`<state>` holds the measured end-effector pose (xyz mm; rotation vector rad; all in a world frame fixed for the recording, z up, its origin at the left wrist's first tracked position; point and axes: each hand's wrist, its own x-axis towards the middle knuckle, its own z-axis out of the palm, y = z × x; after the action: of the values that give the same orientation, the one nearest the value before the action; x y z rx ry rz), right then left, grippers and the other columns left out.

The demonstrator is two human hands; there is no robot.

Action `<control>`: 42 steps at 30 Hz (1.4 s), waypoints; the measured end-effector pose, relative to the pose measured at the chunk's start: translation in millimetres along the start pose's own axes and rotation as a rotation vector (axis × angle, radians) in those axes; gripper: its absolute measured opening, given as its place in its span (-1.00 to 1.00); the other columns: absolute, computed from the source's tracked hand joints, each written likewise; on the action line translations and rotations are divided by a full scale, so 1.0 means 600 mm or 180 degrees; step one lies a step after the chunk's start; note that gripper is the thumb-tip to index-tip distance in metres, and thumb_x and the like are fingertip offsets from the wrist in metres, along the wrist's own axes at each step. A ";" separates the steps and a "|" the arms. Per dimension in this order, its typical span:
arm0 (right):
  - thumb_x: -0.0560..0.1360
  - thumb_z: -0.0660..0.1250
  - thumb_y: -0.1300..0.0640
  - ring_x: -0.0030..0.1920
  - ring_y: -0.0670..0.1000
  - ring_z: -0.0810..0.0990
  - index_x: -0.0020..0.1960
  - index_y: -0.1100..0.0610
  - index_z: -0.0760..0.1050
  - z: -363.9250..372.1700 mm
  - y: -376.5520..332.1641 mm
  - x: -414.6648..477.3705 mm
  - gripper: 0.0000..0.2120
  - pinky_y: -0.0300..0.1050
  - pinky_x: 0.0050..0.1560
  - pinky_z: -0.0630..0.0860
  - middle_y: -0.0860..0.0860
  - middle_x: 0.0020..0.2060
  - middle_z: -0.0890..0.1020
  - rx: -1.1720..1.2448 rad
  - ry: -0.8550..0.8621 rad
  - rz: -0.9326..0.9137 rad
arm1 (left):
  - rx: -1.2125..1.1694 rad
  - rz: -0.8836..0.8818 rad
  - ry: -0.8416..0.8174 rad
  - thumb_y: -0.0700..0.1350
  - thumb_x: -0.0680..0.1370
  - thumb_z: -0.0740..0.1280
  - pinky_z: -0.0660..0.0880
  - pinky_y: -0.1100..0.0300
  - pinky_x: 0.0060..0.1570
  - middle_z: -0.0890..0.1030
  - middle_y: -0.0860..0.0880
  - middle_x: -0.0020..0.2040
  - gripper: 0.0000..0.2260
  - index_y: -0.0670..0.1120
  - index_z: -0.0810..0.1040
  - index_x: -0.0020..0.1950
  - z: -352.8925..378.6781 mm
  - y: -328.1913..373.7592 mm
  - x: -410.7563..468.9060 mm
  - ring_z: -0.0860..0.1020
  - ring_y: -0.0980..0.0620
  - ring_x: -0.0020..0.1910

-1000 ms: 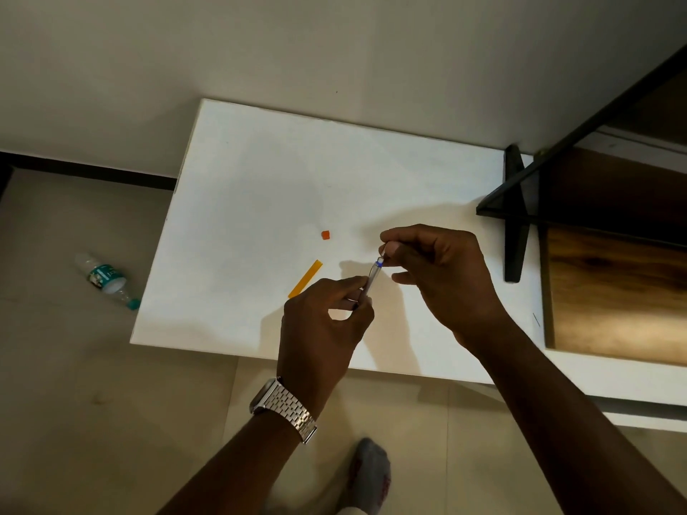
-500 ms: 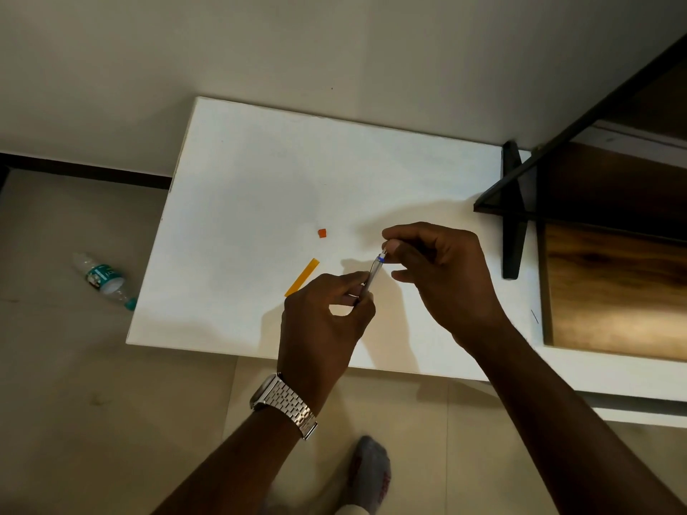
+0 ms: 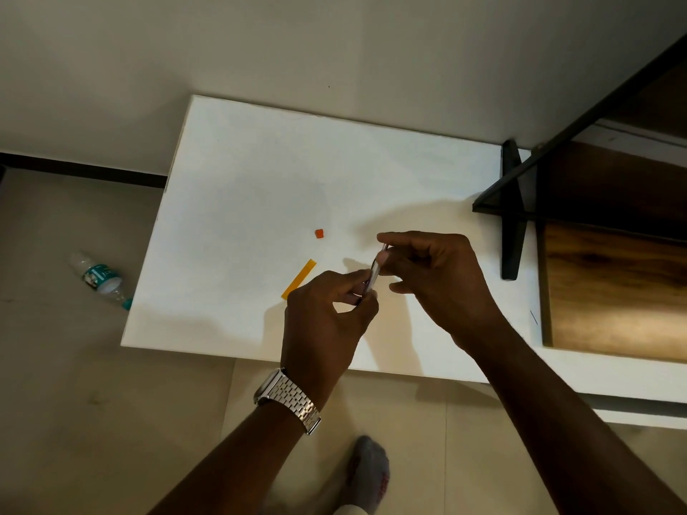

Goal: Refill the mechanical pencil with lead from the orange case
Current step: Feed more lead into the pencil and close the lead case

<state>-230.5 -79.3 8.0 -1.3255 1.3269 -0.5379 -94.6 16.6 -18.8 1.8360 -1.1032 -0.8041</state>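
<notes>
Fingers (image 3: 357,280) around up-right-slanting mechanical pencil (image 3: 374,273)

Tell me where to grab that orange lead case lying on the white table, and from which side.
Pinch the orange lead case across its two long edges near the middle, coming from above. It lies flat, thin and narrow, slanting away toward the right. Its near end sits close to the left hand, so the far half is probably easier to reach.

My left hand (image 3: 327,321) grips the mechanical pencil (image 3: 374,275) by its barrel above the white table (image 3: 238,202). My right hand (image 3: 435,280) pinches its upper end. The orange case (image 3: 298,279) lies flat beside my left hand; its small orange cap (image 3: 319,233) rests apart.
</notes>
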 end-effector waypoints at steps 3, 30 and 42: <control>0.51 0.52 0.30 -0.10 0.16 0.78 0.24 0.05 0.69 0.009 0.005 -0.001 -0.67 0.04 -0.09 0.75 0.08 -0.18 0.80 0.0206 0.0022 0.0034 | 0.0060 0.0047 -0.0011 -0.15 0.46 0.56 0.40 0.63 -0.05 0.75 0.08 -0.08 -0.75 -0.04 0.72 0.14 0.006 0.004 0.008 0.67 0.25 -0.17; 0.29 0.64 0.19 -0.38 0.08 0.72 -0.31 0.12 0.74 0.024 0.076 0.105 -0.92 -0.01 -0.25 0.74 0.14 -0.38 0.75 -0.0109 0.0807 0.0852 | 0.0388 -0.0439 -0.0259 -0.12 0.42 0.56 0.64 0.18 -0.11 0.76 -0.08 -0.15 -0.85 -0.15 0.73 -0.06 0.083 -0.045 0.072 0.65 0.06 -0.26; 0.46 0.55 0.20 -0.28 -0.02 0.74 -0.14 0.06 0.76 0.060 0.021 0.106 -0.94 0.02 -0.11 0.72 -0.09 -0.33 0.74 -0.0780 0.0316 -0.0049 | 0.0170 -0.0650 0.0505 -0.11 0.40 0.61 0.37 0.62 -0.17 0.70 -0.03 -0.14 -0.80 -0.10 0.72 -0.02 -0.050 -0.068 0.078 0.60 0.23 -0.24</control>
<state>-186.4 -119.2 -36.4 -1.5258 1.5022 -0.4673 -35.2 -5.2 -46.4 2.0434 -0.8540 -0.7356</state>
